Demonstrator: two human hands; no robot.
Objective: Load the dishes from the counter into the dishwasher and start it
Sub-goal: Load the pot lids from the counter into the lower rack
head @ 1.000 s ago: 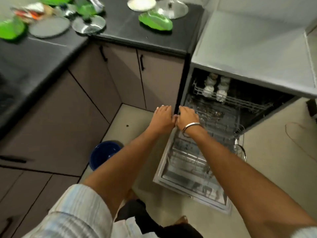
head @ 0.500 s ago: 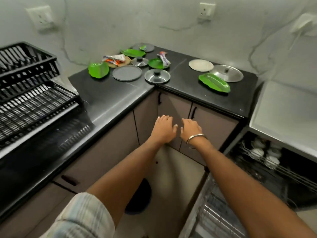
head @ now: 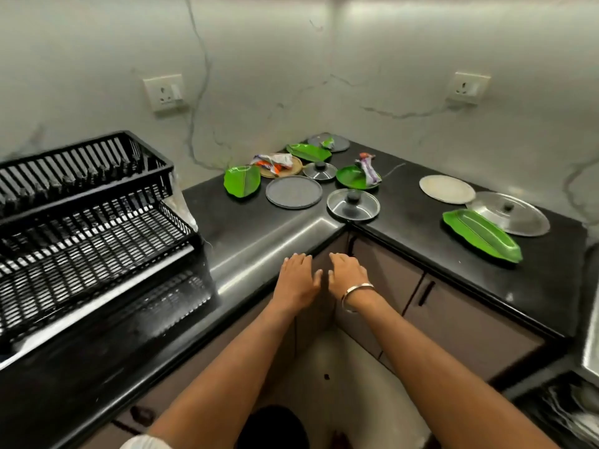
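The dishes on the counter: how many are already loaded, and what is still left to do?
Done: nothing visibly loaded from here. In hand: nothing; the left hand and right hand hover open, empty, before the counter. Left: the steel lid, grey plate, long green tray and the others.

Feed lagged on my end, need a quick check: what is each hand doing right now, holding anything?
Left hand: open, fingers extended, holding nothing.
Right hand: open, fingers extended, holding nothing.
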